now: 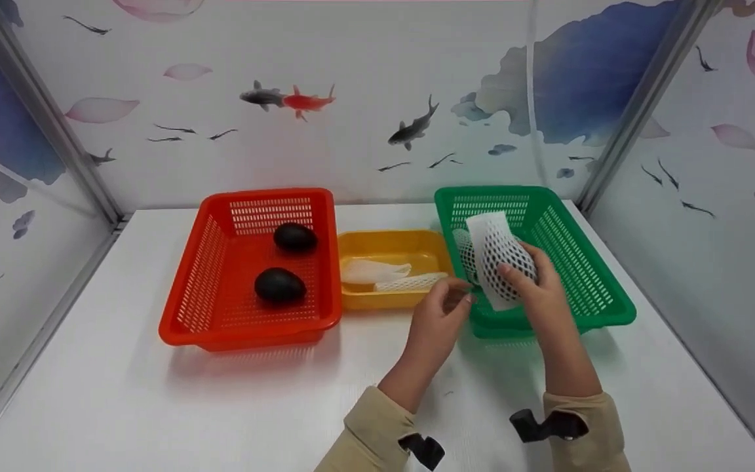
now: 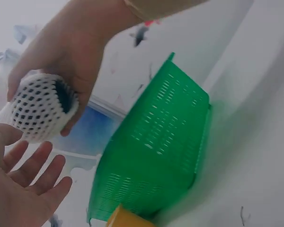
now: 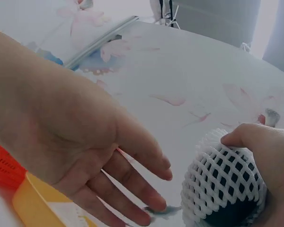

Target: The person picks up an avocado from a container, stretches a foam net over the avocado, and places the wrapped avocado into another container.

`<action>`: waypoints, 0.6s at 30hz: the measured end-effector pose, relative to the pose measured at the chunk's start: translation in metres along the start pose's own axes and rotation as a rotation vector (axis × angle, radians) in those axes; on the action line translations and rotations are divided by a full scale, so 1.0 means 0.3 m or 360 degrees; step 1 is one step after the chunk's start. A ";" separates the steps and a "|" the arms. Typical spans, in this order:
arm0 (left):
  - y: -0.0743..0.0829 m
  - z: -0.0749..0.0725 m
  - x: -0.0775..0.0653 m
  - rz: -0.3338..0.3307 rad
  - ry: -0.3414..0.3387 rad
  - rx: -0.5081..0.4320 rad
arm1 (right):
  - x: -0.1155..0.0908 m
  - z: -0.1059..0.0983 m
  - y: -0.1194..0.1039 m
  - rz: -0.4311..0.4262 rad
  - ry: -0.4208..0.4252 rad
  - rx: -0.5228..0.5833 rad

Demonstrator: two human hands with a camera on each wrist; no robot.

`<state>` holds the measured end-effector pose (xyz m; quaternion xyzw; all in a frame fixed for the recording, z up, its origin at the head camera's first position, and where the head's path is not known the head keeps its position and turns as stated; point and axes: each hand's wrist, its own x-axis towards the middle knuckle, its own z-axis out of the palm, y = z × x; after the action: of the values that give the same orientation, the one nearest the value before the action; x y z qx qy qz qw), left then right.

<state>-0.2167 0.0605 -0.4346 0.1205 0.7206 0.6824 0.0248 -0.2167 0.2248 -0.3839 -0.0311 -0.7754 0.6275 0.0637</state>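
Note:
My right hand grips a black, egg-shaped fruit in a white foam net, held over the green basket. The dark fruit shows through the mesh and at one uncovered end of the foam net in the left wrist view. My left hand is near the basket's front left corner, its fingers loosely bent and holding nothing. In the right wrist view the left hand is apart from the net. Partly hidden behind the held fruit, another netted dark fruit lies in the green basket.
A red basket at left holds two bare black egg-shaped fruits. Between the baskets, a yellow tray contains white foam nets. Printed wall panels enclose the white table at the back and sides.

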 end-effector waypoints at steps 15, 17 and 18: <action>-0.087 0.142 0.097 0.0588 -0.0571 0.2125 | 0.042 -0.132 0.041 0.0222 0.0299 0.0366; -0.088 0.155 0.111 0.0585 -0.0614 0.2185 | 0.057 -0.151 0.038 0.0214 0.0294 0.0329; -0.089 0.161 0.118 0.0586 -0.0624 0.2214 | 0.067 -0.162 0.038 0.0209 0.0291 0.0289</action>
<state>-0.2451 0.1139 -0.4597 0.3466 0.9366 0.0279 -0.0437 -0.2303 0.2768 -0.3840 -0.1329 -0.7026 0.6925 0.0954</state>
